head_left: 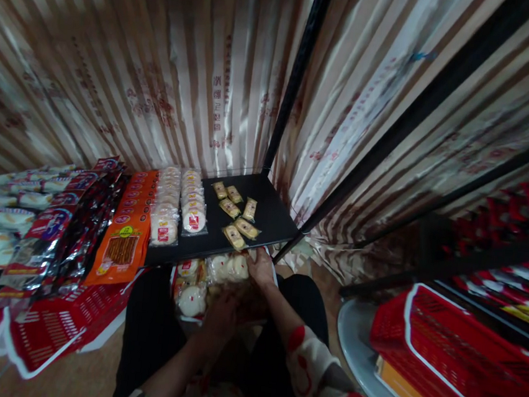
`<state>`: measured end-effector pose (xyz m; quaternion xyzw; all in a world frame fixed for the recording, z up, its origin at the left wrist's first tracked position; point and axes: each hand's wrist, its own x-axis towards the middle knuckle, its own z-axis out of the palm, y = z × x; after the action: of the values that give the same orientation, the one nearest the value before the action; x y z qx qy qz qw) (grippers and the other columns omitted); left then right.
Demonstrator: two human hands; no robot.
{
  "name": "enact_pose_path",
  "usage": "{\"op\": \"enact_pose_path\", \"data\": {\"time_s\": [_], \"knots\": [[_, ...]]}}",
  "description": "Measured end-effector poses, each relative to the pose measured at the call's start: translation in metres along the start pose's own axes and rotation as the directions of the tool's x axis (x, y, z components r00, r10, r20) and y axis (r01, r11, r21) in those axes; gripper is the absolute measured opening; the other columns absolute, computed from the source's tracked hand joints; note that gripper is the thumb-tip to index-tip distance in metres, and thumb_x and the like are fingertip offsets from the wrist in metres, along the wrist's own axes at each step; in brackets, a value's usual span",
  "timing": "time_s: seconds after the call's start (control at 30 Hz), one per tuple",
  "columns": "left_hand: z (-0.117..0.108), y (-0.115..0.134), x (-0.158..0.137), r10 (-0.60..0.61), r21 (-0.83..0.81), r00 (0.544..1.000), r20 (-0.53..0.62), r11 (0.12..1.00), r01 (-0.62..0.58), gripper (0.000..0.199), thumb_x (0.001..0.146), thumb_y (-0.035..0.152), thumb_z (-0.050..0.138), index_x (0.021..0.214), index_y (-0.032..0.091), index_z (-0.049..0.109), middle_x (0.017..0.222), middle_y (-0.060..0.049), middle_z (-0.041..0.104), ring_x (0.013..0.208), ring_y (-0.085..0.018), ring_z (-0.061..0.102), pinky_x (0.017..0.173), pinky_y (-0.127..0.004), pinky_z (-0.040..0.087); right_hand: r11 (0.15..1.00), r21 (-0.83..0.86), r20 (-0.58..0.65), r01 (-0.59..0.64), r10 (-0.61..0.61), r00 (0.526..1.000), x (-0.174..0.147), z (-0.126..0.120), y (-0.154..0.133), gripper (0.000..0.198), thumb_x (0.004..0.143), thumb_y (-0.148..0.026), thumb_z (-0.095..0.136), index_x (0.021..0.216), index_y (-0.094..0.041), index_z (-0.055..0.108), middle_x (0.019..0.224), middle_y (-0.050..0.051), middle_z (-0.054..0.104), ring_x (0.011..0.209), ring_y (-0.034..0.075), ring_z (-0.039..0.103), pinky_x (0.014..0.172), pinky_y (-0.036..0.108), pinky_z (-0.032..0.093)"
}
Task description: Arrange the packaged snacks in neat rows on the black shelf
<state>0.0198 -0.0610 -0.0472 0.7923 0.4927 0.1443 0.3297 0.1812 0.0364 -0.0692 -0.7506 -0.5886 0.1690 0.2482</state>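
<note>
An open box (pixel 179 317) rests between my knees, just under the shelf's front edge. In it lie clear packets of round white crackers (pixel 191 301) and more white packets (pixel 228 267) towards the back. My left hand (pixel 220 313) reaches down into the dark middle of the box; its fingers are dim and blurred. At the box's back right, my right hand (pixel 260 268) has its fingers bent beside the white packets, close under the shelf; what they grip is hidden. Above, small yellow wrapped snacks (pixel 239 218) lie loose on the black shelf (pixel 273 202).
Left along the shelf stand two rows of white cracker packets (pixel 193 207), orange snack bags (pixel 122 241), dark red bags (pixel 82 218) and white packets (pixel 4 229). Red baskets (pixel 53 331) sit below. A black post (pixel 299 77) rises behind; another red basket (pixel 445 359) stands right.
</note>
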Motion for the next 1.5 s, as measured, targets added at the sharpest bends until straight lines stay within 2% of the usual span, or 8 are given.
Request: {"op": "enact_pose_path", "data": {"time_s": [0.17, 0.43, 0.7, 0.87, 0.93, 1.13, 1.3, 1.5], "knots": [[0.000, -0.003, -0.007, -0.078, -0.046, 0.996, -0.050, 0.996, 0.076, 0.039, 0.079, 0.009, 0.033, 0.101, 0.018, 0.064, 0.119, -0.009, 0.058, 0.108, -0.018, 0.055, 0.095, -0.038, 0.044, 0.993, -0.088, 0.076, -0.080, 0.086, 0.993, 0.008, 0.002, 0.002, 0.033, 0.081, -0.028, 0.050, 0.108, -0.012, 0.058, 0.103, 0.018, 0.065, 0.099, 0.027, 0.060, 0.085, 0.034, 0.042], [0.004, -0.011, 0.004, -0.073, -0.099, 0.997, -0.002, 0.992, 0.073, 0.039, 0.079, 0.011, 0.035, 0.107, 0.018, 0.062, 0.123, -0.009, 0.055, 0.111, -0.019, 0.052, 0.098, -0.037, 0.041, 0.971, -0.229, 0.143, -0.065, 0.100, 0.985, -0.008, -0.013, 0.007, 0.035, 0.087, -0.017, 0.036, 0.113, -0.017, 0.059, 0.104, 0.014, 0.066, 0.094, 0.022, 0.062, 0.079, 0.028, 0.043], [0.000, -0.005, 0.004, -0.114, -0.155, 0.990, -0.083, 0.983, 0.100, 0.033, 0.083, 0.016, 0.034, 0.098, 0.016, 0.063, 0.118, -0.010, 0.057, 0.108, -0.018, 0.054, 0.099, -0.034, 0.040, 0.952, -0.295, 0.132, 0.084, -0.046, 0.990, -0.036, -0.050, 0.000, 0.033, 0.085, -0.014, 0.037, 0.109, -0.020, 0.059, 0.105, 0.010, 0.065, 0.098, 0.020, 0.058, 0.082, 0.028, 0.041], [-0.008, 0.000, 0.006, -0.170, -0.260, 0.975, -0.143, 0.957, 0.129, 0.033, 0.083, 0.018, 0.034, 0.104, 0.017, 0.060, 0.111, -0.008, 0.062, 0.105, -0.017, 0.055, 0.097, -0.035, 0.041, 0.998, -0.064, 0.017, 0.006, -0.004, 1.000, -0.056, -0.059, -0.001, 0.030, 0.086, -0.023, 0.037, 0.103, -0.017, 0.061, 0.095, 0.012, 0.066, 0.089, 0.022, 0.060, 0.079, 0.030, 0.044], [-0.011, 0.003, 0.007, -0.243, -0.323, 0.958, -0.154, 0.929, 0.184, 0.035, 0.083, 0.021, 0.037, 0.110, 0.016, 0.057, 0.114, -0.009, 0.061, 0.108, -0.018, 0.055, 0.097, -0.035, 0.040, 0.990, 0.131, 0.056, -0.060, 0.053, 0.997, -0.061, -0.060, -0.002, 0.027, 0.083, -0.027, 0.040, 0.094, -0.017, 0.062, 0.086, 0.009, 0.067, 0.082, 0.021, 0.061, 0.074, 0.030, 0.046], [-0.013, 0.001, 0.013, -0.396, -0.626, 0.904, -0.163, 0.750, 0.216, 0.041, 0.078, 0.032, 0.048, 0.113, 0.012, 0.054, 0.112, -0.012, 0.063, 0.102, -0.022, 0.059, 0.090, -0.035, 0.044, 0.700, 0.670, 0.370, -0.247, -0.027, 0.929, -0.071, -0.059, -0.024, 0.025, 0.073, -0.038, 0.053, 0.087, -0.018, 0.057, 0.080, 0.004, 0.067, 0.075, 0.019, 0.062, 0.067, 0.030, 0.050], [-0.015, -0.013, 0.013, -0.482, -0.757, 0.843, -0.241, 0.636, 0.148, 0.027, 0.074, 0.026, 0.049, 0.096, 0.013, 0.057, 0.083, -0.007, 0.069, 0.076, -0.017, 0.064, 0.072, -0.029, 0.050, 0.672, 0.687, 0.451, -0.277, -0.096, 0.887, -0.069, -0.053, -0.050, 0.028, 0.069, -0.045, 0.057, 0.080, -0.019, 0.054, 0.075, 0.003, 0.065, 0.070, 0.018, 0.061, 0.061, 0.028, 0.047], [-0.030, -0.029, 0.014, -0.572, -0.763, 0.752, -0.328, 0.630, 0.146, 0.025, 0.073, 0.023, 0.051, 0.095, 0.014, 0.057, 0.083, -0.007, 0.068, 0.071, -0.017, 0.064, 0.068, -0.028, 0.051, 0.844, 0.536, 0.312, -0.008, -0.190, 0.931, -0.053, -0.044, -0.077, 0.019, 0.070, -0.038, 0.056, 0.074, -0.019, 0.054, 0.067, -0.001, 0.059, 0.063, 0.013, 0.053, 0.058, 0.024, 0.042]]}}
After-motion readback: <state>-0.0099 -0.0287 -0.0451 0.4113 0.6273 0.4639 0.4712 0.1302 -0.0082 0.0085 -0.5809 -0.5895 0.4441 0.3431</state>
